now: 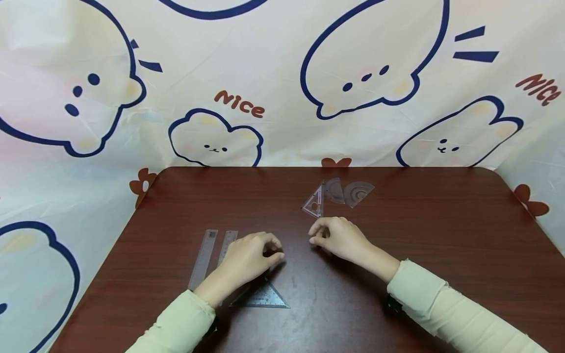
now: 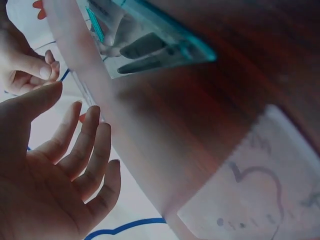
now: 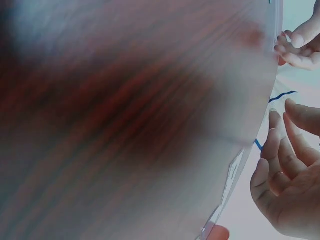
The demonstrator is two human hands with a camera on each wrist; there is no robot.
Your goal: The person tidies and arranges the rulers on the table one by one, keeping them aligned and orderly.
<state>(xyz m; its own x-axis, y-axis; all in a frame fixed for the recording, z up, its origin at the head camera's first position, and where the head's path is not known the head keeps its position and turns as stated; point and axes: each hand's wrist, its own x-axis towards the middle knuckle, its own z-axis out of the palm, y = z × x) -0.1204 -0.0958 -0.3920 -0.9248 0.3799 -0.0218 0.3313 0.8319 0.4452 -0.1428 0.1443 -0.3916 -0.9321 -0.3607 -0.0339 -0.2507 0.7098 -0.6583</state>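
Loosely bent fingers and nothing in the grasp mark my left hand [image 1: 249, 257], held above a clear ruler [image 1: 228, 239] and a bluish set square [image 1: 265, 296]. Part of both lies hidden under that hand and forearm. A second clear ruler [image 1: 204, 257] lies left of them. My right hand [image 1: 342, 238], also holding nothing, hovers with relaxed fingers just in front of a small clear set square [image 1: 314, 202]. In the left wrist view the teal-edged set square [image 2: 165, 42] shows near the left hand [image 2: 60, 165]. In the right wrist view the right hand's [image 3: 292, 185] fingers are apart.
Beyond the small set square lie a clear protractor [image 1: 334, 191] and another fan-shaped clear piece [image 1: 358, 192]. The brown table [image 1: 423, 215] has rounded back corners. A pale cloth [image 1: 282, 73] with cartoon drawings hangs behind it and along its sides.
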